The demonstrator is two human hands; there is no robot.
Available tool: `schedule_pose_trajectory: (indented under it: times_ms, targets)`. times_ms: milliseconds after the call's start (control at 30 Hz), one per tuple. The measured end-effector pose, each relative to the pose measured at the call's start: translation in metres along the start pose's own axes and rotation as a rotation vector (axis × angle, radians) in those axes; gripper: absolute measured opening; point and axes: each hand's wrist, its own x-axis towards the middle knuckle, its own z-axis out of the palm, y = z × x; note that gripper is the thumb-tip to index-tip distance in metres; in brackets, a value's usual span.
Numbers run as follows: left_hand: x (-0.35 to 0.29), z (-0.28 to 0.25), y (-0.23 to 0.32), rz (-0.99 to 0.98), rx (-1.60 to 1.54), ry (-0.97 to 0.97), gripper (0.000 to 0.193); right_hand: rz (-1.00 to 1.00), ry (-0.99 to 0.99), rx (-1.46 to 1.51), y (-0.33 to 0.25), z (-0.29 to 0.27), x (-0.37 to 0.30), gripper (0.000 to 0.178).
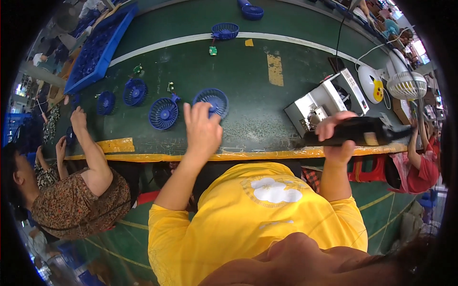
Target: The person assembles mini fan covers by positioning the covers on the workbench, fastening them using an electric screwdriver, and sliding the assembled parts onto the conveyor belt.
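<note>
My left hand (pixel 202 128) is at the near-left rim of a round blue slatted fan housing (pixel 213 101), fingers bent over its edge around a small blue tab. In my right hand (pixel 338 136) lies a black electric screwdriver (pixel 353 132), held sideways above the table's front edge. Its narrow end points left and is blurred. Left of my left hand sits another blue fan housing (pixel 163 113), with a small part bearing a green piece (pixel 171 86) behind it. Two more blue housings, one of them here (pixel 135 92), stand farther left.
A white metal-cased device (pixel 317 105) stands beyond my right hand, near a white desk fan (pixel 406 86). At the far left is a large blue tray (pixel 107 47). Blue housings (pixel 225 31) lie by the white line. A co-worker (pixel 81 200) sits close on my left.
</note>
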Motion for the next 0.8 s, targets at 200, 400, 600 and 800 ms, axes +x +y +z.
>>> schedule_pose_trajectory:
  times_ms: [200, 400, 600, 800]
  targets:
    - [-0.010, 0.041, 0.065, 0.144, -0.197, -0.138, 0.025, -0.297, 0.053, -0.182, -0.032, 0.005, 0.029, 0.081]
    - [0.002, 0.067, 0.106, 0.280, -0.416, -0.123, 0.021, -0.096, 0.120, -0.102, -0.014, 0.003, 0.032, 0.080]
    - [0.002, 0.080, 0.096, 0.337, -0.421, -0.164, 0.020, -0.016, 0.071, 0.024, 0.028, 0.006, 0.003, 0.085]
    - [0.006, 0.089, 0.083, 0.392, -0.409, -0.201, 0.019, 0.001, -0.001, -0.056, 0.055, 0.021, -0.007, 0.086]
